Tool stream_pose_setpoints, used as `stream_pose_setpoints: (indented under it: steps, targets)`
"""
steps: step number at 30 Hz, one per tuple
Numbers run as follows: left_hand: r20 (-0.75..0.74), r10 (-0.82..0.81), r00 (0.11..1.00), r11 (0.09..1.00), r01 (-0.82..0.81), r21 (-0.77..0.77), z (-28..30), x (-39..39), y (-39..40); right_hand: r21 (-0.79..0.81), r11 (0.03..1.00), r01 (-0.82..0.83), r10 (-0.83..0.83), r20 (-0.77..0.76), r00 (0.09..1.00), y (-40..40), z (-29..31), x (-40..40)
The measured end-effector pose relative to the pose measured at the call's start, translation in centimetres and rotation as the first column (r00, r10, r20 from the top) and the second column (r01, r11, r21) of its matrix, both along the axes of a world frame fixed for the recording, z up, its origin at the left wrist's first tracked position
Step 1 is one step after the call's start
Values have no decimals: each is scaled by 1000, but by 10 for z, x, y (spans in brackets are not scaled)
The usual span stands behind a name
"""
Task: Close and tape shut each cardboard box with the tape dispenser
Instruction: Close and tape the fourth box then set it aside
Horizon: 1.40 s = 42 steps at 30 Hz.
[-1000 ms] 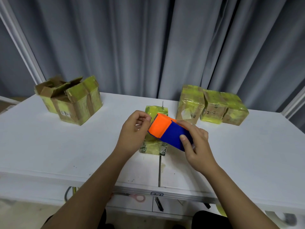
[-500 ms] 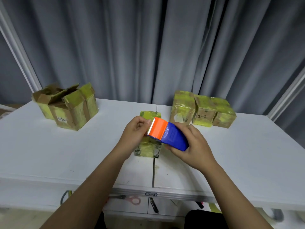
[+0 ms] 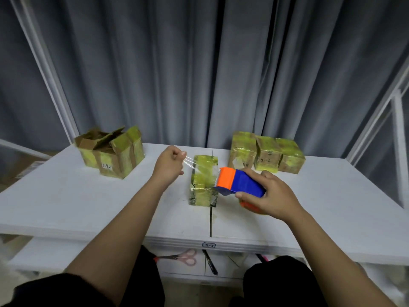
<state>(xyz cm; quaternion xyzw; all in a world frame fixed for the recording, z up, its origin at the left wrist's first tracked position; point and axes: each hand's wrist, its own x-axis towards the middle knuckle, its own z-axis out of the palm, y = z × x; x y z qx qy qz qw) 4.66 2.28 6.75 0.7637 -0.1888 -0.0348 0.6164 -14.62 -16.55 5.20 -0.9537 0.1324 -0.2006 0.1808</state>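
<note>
Above middle box [image 3: 204, 180] | right hand [image 3: 269, 194] grips dispenser [image 3: 239, 182] | left hand [image 3: 170, 166] apparently pinches tape [image 3: 190, 161]

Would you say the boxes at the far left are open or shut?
Open, at least the rear one: among the left boxes, brown flaps stand up loose and spread at the top, not folded flat or taped down. The front one's top is partly hidden.

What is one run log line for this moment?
left hand: pinches clear tape end | right hand: holds orange-and-blue tape dispenser | yellow-taped cardboard box: under tape
</note>
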Motion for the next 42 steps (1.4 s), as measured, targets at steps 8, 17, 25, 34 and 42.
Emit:
stream_pose_setpoints:
  steps: [8, 17, 25, 34, 42]
  targets:
    - [-109, -6, 994, 1000, 5, -10, -31, -12, 10, -272, 961, 53, -98, -157, 983, 12, 17, 9]
    - [-242, 13, 970, 1000, -17, -11, -75, 3, 4, -239, 967, 84, -135, -204, 970, 0, -4, 44]
    - [-313, 48, 949, 999, -49, 5, -91, 18, -7, -284, 958, 49, -124, -255, 959, -15, -10, 61]
    - [-355, 50, 933, 999, -51, 8, -106, 29, -11, -244, 970, 6, -91, -336, 937, -25, -6, 75]
    - [-376, 72, 924, 997, -58, 50, -109, 34, -15, -239, 971, -16, -73, -362, 929, -30, -11, 82]
